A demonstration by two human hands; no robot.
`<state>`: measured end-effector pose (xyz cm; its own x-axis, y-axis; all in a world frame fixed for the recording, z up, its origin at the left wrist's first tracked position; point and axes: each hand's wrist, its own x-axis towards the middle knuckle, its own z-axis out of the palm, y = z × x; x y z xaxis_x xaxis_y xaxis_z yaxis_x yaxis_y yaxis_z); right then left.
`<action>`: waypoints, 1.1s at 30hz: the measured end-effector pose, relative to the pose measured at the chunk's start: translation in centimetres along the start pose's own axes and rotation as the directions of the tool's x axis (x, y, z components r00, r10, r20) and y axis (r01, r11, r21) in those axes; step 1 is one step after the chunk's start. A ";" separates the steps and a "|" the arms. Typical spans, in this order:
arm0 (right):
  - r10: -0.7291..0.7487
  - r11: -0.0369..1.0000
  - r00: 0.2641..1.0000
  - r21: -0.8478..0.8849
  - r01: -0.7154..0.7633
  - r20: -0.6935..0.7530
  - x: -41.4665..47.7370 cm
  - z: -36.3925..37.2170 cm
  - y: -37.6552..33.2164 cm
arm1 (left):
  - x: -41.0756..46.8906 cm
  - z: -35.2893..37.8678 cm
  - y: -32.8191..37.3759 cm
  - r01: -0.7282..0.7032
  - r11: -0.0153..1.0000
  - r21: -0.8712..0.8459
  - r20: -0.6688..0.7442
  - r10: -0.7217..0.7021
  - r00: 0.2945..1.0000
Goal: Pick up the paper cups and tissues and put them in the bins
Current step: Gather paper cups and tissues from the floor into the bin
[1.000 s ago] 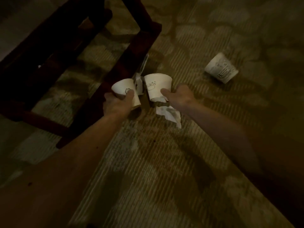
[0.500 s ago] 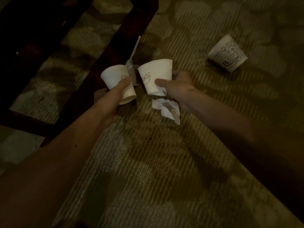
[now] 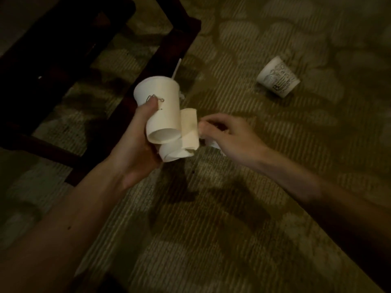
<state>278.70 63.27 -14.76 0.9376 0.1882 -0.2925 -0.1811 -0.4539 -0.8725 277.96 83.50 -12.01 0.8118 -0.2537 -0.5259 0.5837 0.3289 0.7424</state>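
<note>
My left hand (image 3: 135, 149) grips two white paper cups: an upper cup (image 3: 163, 106) with a small drawing, and a lower cup (image 3: 182, 144) pressed against it, both lying sideways above the carpet. My right hand (image 3: 226, 136) hovers just right of them, its curled fingertips touching the lower cup's side. A crumpled white tissue (image 3: 212, 144) peeks out from under that hand; whether the fingers hold it is hidden. A third printed paper cup (image 3: 278, 77) lies on its side on the carpet at the far right.
A dark wooden furniture frame (image 3: 169, 49) stands to the left and behind the cups. A thin white stick (image 3: 176, 67) pokes up behind the upper cup. Patterned olive carpet (image 3: 232, 229) covers the floor. No bin is in view.
The cup my right hand held now sits in my left hand beside the first one. Both cups were lifted nearer to me. My right hand dropped over the tissue.
</note>
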 end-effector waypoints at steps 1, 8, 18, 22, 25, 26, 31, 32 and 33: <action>-0.049 0.986 0.998 -0.163 0.041 -0.040 -0.2 0.1 0.7 | -0.5 -0.6 -0.1 0.003 1.000 0.017 -0.031 -0.002 1.000; -0.160 0.730 0.986 -0.666 0.153 0.051 -0.1 2.9 5.3 | -3.1 -3.8 -0.7 0.042 0.999 0.030 -0.147 -0.037 0.988; -0.230 0.873 0.965 -0.466 0.146 -0.129 4.1 3.7 2.3 | -3.0 -5.1 0.3 0.015 0.995 0.103 -0.209 0.007 0.978; -0.234 0.926 0.947 -0.348 0.148 -0.221 8.0 5.0 -0.9 | -2.5 -5.2 0.8 0.014 0.997 0.070 -0.197 0.000 0.980; -0.161 0.952 0.952 -0.294 0.080 -0.260 11.8 6.2 -2.7 | -2.3 -5.1 1.3 0.006 0.999 0.054 -0.195 0.005 0.981; -0.135 0.953 0.956 -0.300 0.052 -0.261 12.9 6.7 -3.1 | -2.2 -5.1 1.5 0.000 0.999 0.051 -0.200 0.010 0.980; -0.070 0.832 0.965 -0.548 -0.084 -0.254 16.7 9.3 -3.5 | -1.7 -5.3 2.2 -0.005 0.999 0.044 -0.214 0.014 0.977; -0.066 0.765 0.965 -0.633 -0.115 -0.255 17.2 9.7 -3.3 | -1.6 -5.4 2.4 0.000 0.999 0.043 -0.212 0.009 0.977; -0.071 0.700 0.963 -0.700 -0.137 -0.259 17.5 10.0 -3.2 | -1.6 -5.5 2.5 0.007 0.999 0.044 -0.208 0.003 0.978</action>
<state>292.73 76.69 -20.99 0.9929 -0.0123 -0.1184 -0.0473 -0.9538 -0.2968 278.22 89.77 -11.60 0.7988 -0.0576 -0.5988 0.5878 0.2867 0.7565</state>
